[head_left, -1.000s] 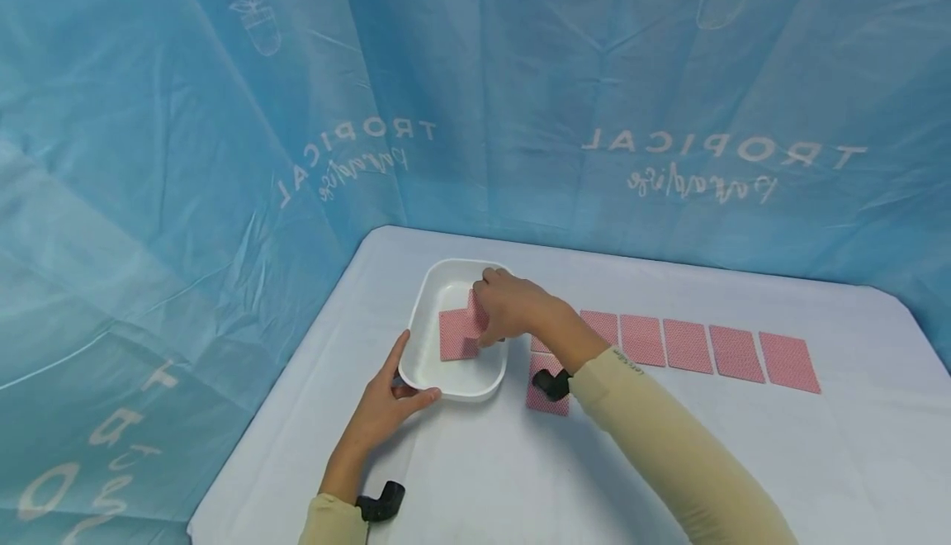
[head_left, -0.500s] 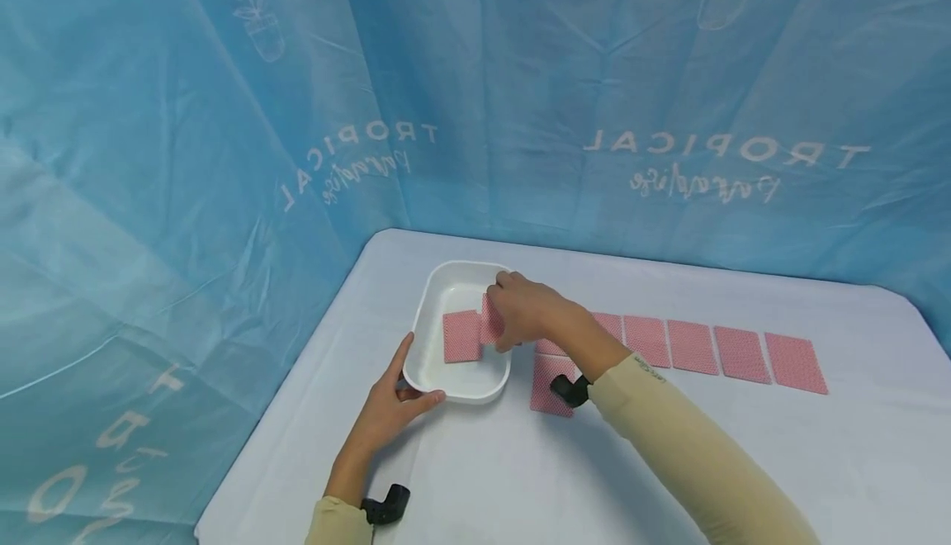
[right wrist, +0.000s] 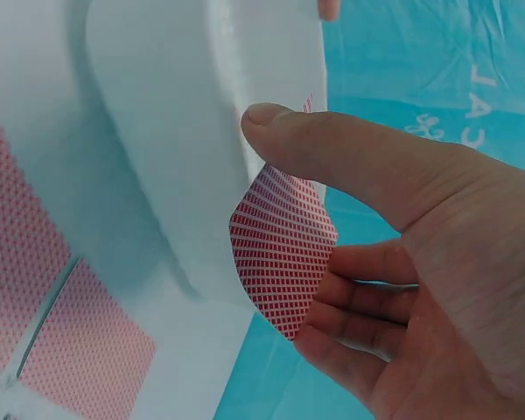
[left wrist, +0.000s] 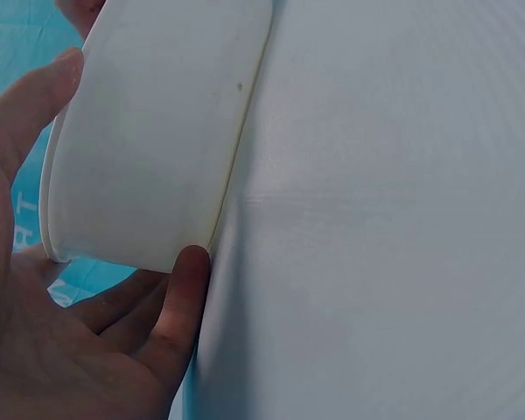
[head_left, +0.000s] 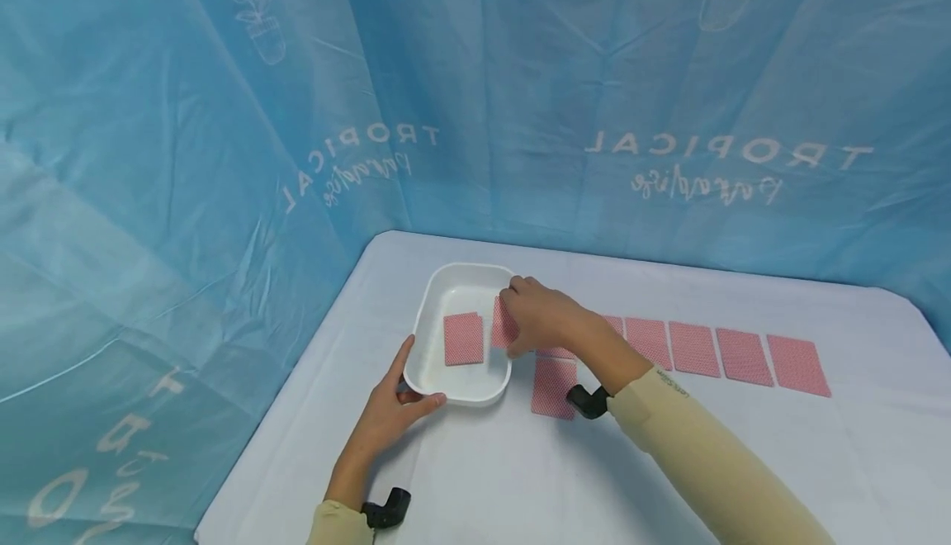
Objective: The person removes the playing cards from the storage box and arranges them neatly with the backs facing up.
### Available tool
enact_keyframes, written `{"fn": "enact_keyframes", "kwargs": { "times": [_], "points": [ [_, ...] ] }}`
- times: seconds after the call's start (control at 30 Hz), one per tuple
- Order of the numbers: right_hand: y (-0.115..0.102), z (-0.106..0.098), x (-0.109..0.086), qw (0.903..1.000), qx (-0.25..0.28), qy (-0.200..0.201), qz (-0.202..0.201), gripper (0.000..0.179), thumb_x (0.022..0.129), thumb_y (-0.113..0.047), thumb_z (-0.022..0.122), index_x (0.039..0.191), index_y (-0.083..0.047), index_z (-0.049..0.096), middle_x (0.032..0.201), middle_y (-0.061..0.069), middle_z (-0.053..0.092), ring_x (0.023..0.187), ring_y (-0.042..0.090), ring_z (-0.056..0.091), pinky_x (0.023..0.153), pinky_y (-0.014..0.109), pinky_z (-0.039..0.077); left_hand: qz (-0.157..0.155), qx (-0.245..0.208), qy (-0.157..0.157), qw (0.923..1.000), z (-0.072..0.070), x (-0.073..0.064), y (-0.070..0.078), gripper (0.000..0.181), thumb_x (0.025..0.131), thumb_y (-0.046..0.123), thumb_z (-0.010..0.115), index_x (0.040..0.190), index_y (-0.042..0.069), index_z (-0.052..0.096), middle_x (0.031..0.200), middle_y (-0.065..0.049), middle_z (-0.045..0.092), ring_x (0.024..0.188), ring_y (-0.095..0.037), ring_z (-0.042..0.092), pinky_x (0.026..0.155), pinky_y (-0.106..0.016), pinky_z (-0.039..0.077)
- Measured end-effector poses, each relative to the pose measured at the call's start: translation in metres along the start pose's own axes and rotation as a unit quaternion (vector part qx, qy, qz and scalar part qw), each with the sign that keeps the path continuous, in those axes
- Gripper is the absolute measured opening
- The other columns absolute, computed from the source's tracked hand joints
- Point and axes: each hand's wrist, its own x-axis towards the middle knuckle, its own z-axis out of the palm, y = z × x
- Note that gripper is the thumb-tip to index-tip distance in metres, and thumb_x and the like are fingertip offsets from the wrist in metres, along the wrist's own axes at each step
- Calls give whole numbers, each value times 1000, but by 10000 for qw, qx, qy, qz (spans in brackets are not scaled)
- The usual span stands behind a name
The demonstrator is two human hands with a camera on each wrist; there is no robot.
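Observation:
My left hand (head_left: 382,417) holds the near-left corner of a white plastic tray (head_left: 461,384). In the left wrist view, its thumb lies at the rim and the fingers (left wrist: 185,284) touch the outer wall (left wrist: 153,149) near the base. My right hand (head_left: 546,314) pinches a red-patterned playing card (head_left: 503,326) over the tray's right rim. Up close in the right wrist view, that card (right wrist: 284,249) is bowed between thumb and fingers. Inside the tray lies a small stack of face-down cards (head_left: 462,338), slightly offset from one another.
To the right, a row of face-down cards (head_left: 694,348) runs across the white-clothed table (head_left: 475,479). One more card (head_left: 554,388) lies below the row's left end, beneath the right forearm. A blue printed curtain (head_left: 594,99) hangs behind and to the left.
My right hand has drawn to the right with its card, from above the tray's stack to the right rim. More of the stack shows now. The left hand keeps its hold on the tray.

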Motion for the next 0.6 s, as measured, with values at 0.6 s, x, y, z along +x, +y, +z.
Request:
{"fn": "enact_keyframes", "kwargs": {
  "times": [0.6],
  "points": [
    [23,12,-19,9984,300,477,-2,88,67,-42,86,137,-5,49,123,5,48,110,20,45,88,38,48,144,-10,19,9999,-1,3,-10,100,77,35,82,153,37,16,131,-11,51,98,-22,63,77,-35,51]
  ]
}}
